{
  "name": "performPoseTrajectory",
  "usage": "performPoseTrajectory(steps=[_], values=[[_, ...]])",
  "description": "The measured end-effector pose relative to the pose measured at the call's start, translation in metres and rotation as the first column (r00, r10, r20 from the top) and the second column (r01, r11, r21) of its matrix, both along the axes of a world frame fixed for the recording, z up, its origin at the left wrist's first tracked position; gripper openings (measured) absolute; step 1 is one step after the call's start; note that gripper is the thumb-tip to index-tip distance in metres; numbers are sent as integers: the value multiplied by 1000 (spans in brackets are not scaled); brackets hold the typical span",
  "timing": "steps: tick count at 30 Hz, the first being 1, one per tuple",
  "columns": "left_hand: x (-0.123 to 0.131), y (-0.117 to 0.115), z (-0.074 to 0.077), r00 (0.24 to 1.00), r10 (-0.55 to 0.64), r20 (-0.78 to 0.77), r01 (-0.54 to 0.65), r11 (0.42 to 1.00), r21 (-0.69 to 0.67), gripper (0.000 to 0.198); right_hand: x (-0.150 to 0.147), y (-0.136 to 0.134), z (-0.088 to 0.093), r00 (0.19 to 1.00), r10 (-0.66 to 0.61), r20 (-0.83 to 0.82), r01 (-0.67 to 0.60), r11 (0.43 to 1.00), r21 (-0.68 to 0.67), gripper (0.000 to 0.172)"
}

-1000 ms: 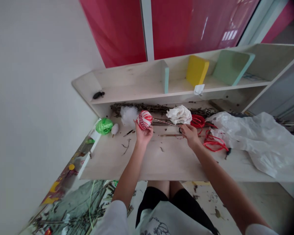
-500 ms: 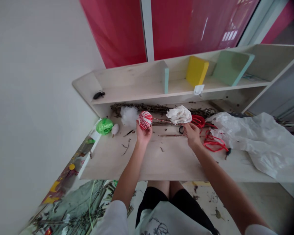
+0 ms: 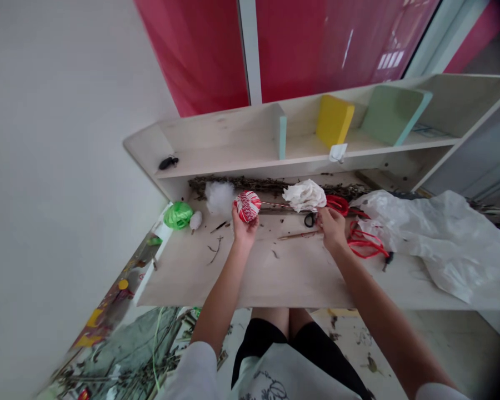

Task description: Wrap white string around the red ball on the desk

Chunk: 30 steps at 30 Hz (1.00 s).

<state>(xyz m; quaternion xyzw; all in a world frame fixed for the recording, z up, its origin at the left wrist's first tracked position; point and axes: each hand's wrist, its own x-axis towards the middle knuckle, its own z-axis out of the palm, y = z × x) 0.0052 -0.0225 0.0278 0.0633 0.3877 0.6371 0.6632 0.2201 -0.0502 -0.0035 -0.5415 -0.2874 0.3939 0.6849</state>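
My left hand (image 3: 245, 225) is closed around a ball of red-and-white string (image 3: 248, 206). From the ball a taut strand (image 3: 275, 205) runs right to the pinched fingers of my right hand (image 3: 332, 225); the crumpled white tissue (image 3: 305, 195) partly hides it. Just left of my right fingers lies a black ring-shaped handle (image 3: 309, 220), the rest of it hidden. Below it a thin brown stick (image 3: 296, 236) rests on the desk. Tufts of white fluff (image 3: 219, 198) sit left of the string ball.
On the left are green plastic ribbon (image 3: 178, 215) and a small white ball on a stick (image 3: 195, 220). Red cord (image 3: 364, 241) and a crumpled clear plastic bag (image 3: 445, 239) lie right. Dry twigs (image 3: 250, 182) line the back, beneath a shelf (image 3: 225, 158) with coloured dividers.
My right hand has shifted slightly right, exposing more of the black ring handle. The string ball has turned a little in my left hand. The thin stick's visible end has moved right.
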Motion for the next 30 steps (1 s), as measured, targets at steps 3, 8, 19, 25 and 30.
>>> performPoseTrajectory(steps=[3, 8, 19, 25, 30], values=[[-3, 0, 2, 998, -21, -53, 18, 998, -61, 42, -1, 6, -13, 982, 125, 143, -118, 991, -58, 33], [3, -2, -1, 978, -18, -207, 21, 1000, 8, 39, -6, 10, -27, 879, 2, 477, -89, 983, 160, 44], [27, -14, -15, 922, -153, -356, 227, 958, 175, 22, -21, -11, -6, 820, 363, 443, -423, 905, 40, 51], [27, -14, -16, 956, -171, -238, 209, 967, 148, 19, -28, -20, 4, 745, 597, 297, -601, 794, -90, 51], [27, -14, -13, 962, -209, -175, 225, 971, 78, 24, -25, -21, 9, 755, 592, 282, -597, 798, -76, 48]])
